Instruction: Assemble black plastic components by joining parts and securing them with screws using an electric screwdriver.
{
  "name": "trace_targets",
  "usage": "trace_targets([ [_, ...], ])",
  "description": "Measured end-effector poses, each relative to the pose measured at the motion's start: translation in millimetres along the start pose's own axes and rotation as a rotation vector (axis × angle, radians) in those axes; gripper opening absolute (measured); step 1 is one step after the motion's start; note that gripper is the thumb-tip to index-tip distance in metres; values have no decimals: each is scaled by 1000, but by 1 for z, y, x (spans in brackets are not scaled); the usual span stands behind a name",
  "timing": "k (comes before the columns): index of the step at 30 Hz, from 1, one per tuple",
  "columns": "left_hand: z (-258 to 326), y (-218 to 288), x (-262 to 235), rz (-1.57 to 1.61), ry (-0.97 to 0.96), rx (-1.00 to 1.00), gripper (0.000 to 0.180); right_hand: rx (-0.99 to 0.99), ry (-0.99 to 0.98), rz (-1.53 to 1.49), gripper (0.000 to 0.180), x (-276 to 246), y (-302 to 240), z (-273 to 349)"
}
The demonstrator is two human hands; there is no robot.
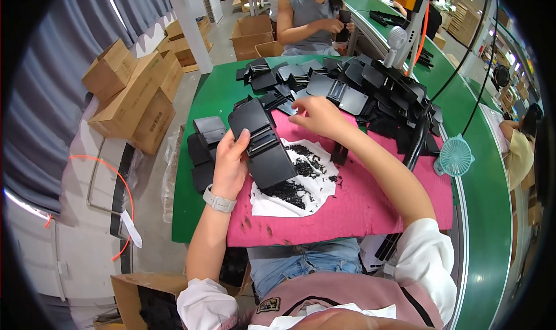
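My left hand [230, 165] grips a black plastic panel part [263, 144] by its left edge, thumb on top. The part has two flat plates joined by a ribbed middle section and is held tilted above the table. My right hand [318, 117] hovers beyond it, by the near side of a pile of similar black parts [339, 89]. Its fingers are curled together; whatever may be between them is too small to make out. Below the held part, a white cloth [295, 208] carries scattered small black pieces [306, 166].
A pink mat [370, 214] covers the front of the green table [191, 214]. More black parts [208, 147] are stacked at the left. A teal fan [454, 156] and a black tube [418, 141] stand at the right. Across the table a person [307, 23] handles a black part.
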State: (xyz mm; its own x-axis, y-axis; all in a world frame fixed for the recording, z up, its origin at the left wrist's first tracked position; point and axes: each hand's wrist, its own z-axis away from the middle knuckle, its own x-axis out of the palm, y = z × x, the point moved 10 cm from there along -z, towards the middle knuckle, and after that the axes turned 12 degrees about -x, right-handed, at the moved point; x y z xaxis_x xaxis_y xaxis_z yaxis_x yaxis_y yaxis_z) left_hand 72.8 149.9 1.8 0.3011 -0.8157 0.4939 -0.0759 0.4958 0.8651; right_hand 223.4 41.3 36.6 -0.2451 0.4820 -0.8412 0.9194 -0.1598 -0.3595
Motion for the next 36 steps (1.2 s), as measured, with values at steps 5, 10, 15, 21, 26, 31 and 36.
trace_targets([
  [5,-4,0,-4,35,20,15,31,-22,28,417,25,33,8,-33],
  [10,2,3,4,83,-9,-57,28,75,-41,385,23,31,15,-32],
  [15,2,-4,10,51,-63,-83,27,33,-65,312,21,27,18,-25],
  [21,6,-7,9,17,-66,-104,30,42,243,-194,24,-50,-28,12],
  [26,12,-13,26,-53,-144,-126,33,-438,155,-207,28,-52,-112,42],
  [31,11,-21,37,-115,-170,-109,36,-476,181,-183,29,-42,-116,49],
  [36,10,-28,44,-158,-172,-118,41,-457,141,-109,31,-40,-118,59],
])
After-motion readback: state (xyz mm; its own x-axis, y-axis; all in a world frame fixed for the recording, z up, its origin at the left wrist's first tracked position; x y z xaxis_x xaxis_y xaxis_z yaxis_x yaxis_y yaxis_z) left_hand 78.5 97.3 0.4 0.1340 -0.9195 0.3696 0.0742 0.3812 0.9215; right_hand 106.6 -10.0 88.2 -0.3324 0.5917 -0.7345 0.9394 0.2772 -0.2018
